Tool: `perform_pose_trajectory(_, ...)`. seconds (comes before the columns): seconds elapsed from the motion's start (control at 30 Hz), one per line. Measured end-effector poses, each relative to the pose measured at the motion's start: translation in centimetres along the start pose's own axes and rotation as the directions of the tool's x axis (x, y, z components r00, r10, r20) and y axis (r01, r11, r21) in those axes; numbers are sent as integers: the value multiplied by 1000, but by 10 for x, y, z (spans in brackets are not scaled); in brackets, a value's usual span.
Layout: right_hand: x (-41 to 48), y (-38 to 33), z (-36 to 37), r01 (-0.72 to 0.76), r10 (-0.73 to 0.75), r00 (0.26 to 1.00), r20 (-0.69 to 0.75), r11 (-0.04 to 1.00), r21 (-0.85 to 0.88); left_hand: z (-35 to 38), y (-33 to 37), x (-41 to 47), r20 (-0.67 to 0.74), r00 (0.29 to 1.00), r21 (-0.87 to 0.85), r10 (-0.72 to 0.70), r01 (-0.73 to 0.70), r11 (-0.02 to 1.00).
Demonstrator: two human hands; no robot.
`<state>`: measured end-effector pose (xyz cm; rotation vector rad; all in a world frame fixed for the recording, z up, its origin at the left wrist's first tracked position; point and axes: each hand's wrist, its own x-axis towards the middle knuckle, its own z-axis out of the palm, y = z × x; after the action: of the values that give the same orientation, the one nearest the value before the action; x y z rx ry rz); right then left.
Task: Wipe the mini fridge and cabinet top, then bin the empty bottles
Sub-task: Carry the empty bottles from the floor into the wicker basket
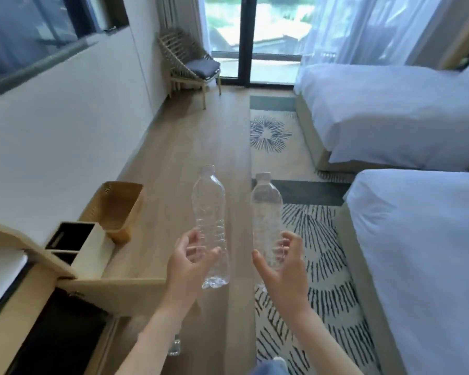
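I hold two clear, empty plastic bottles upright over the wooden floor. My left hand (pixel 186 262) grips the lower part of the left bottle (pixel 210 212), which has a white cap. My right hand (pixel 280 266) grips the lower part of the right bottle (pixel 266 209), also capped. A two-compartment bin (pixel 90 249) with dark openings stands on the floor to the left, against the cabinet (pixel 114 289). A woven basket (pixel 117 209) sits just behind the bin. Another small clear bottle (pixel 173 346) lies on the floor under my left forearm.
Two white beds (pixel 417 239) line the right side, with a patterned rug (pixel 317 266) beside them. A wicker chair (pixel 192 66) stands by the glass balcony door (pixel 255 39). A white wall (pixel 65 131) runs along the left.
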<state>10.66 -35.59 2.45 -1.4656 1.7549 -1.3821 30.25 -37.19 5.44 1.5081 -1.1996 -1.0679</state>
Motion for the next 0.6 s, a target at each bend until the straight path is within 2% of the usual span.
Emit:
perform_pose_trajectory(0.17,61,53,-69,-62,58,995,-79,997,-47,106,22,38,136,990,9,26,-27,1000)
perform_pose_trajectory(0.33,131,93,-111,-74,66,994,-88,993,-93,192,42,77,168,986,-22,-4,7,1000)
perform_pose_trajectory(0.47,183,112,-114,-71,65,996,-64,993,-92,229,48,118,163,986,-25,-33,37,999)
perform_pose_trajectory(0.6,244,129,-86,-76,77,997,6,996,-50,241,43,179,113,992,-1,-51,52,999)
